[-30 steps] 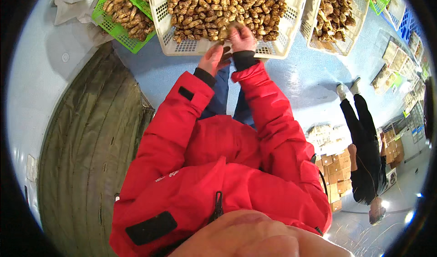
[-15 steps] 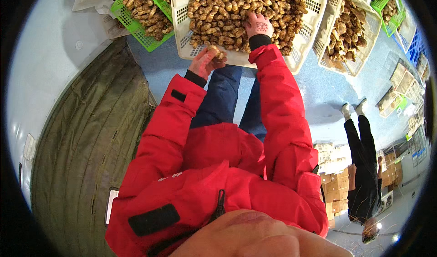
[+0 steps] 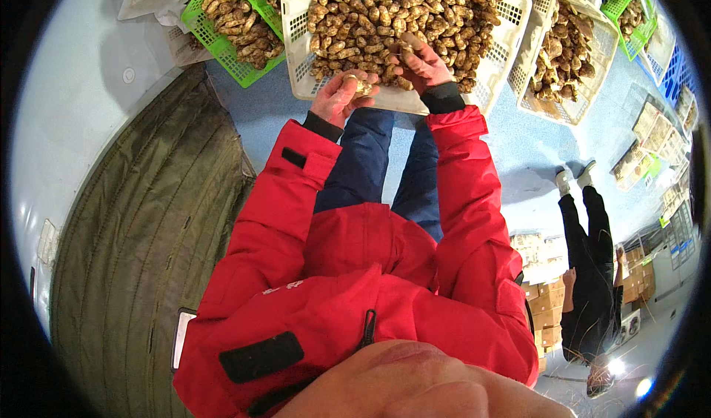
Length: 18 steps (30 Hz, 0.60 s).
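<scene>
A red jacket (image 3: pixel 348 299) is being worn at the near side. Beyond its cuffs, a pale brown piece (image 3: pixel 363 87) is being pinched between the thumb and curled fingers of the left hand (image 3: pixel 339 99), by the near wall of a white crate (image 3: pixel 396 101). Farther in and to the right, a small brown piece (image 3: pixel 405 47) is being pinched by the fingertips of the right hand (image 3: pixel 427 70); its outline is being partly lost against the heap. This heap of knobbly brown pieces (image 3: pixel 404 7) is being held in the white crate. Similar contents are being held in a green crate (image 3: pixel 209 40) on the left and a second white crate (image 3: pixel 603 51) on the right. Well apart at the right, dark clothes are being worn by another person (image 3: pixel 589 270).
</scene>
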Motion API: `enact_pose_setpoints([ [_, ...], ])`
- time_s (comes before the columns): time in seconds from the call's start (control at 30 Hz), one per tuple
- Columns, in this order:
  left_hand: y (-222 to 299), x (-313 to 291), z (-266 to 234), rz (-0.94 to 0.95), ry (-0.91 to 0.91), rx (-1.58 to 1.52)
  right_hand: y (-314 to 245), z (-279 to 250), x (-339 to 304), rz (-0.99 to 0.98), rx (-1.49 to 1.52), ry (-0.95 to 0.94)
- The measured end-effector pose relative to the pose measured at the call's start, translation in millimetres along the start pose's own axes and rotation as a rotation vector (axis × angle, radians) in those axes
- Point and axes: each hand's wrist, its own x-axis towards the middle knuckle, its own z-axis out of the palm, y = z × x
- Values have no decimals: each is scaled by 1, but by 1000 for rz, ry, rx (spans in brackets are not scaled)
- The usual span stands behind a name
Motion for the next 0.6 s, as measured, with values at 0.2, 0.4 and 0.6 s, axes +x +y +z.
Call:
enact_pose_setpoints([
  [0.2,2,-4,-1,-50,58,16,8,-8,8,71,-167,8],
  [0.4,-12,0,-19,-83,50,-86,45,-45,-11,42,-506,190],
  [0.6,-11,-7,-33,-110,148,40,19,-12,22,-264,-1533,655],
])
